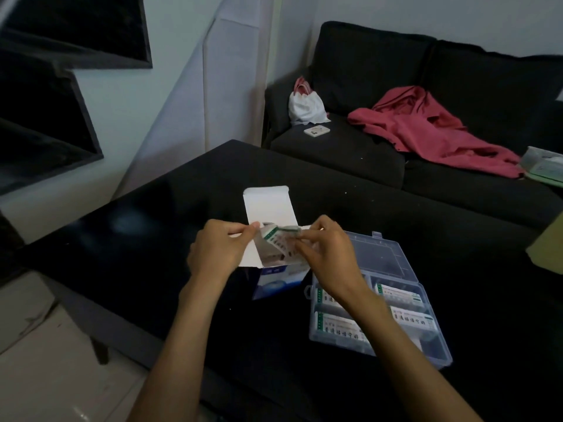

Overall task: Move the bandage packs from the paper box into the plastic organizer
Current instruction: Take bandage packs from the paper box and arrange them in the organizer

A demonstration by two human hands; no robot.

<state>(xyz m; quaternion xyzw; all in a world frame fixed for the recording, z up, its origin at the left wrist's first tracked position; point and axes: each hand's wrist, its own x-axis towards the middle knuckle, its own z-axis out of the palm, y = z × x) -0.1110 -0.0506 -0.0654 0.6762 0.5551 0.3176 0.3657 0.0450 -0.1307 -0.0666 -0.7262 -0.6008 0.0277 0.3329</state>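
the left hand [217, 249] grips the open paper box [268, 226] to steady it while the right hand [327, 254] pinches a bandage pack [278, 239] free for the plastic organizer [396, 260].

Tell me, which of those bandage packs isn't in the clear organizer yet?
The bandage pack pinched by the right hand at the paper box mouth. The other packs already lie flat in the plastic organizer.

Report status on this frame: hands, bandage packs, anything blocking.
Left hand holds paper box open. Right hand pinches bandage pack at the box mouth. Plastic organizer open, several packs inside. No obstruction.
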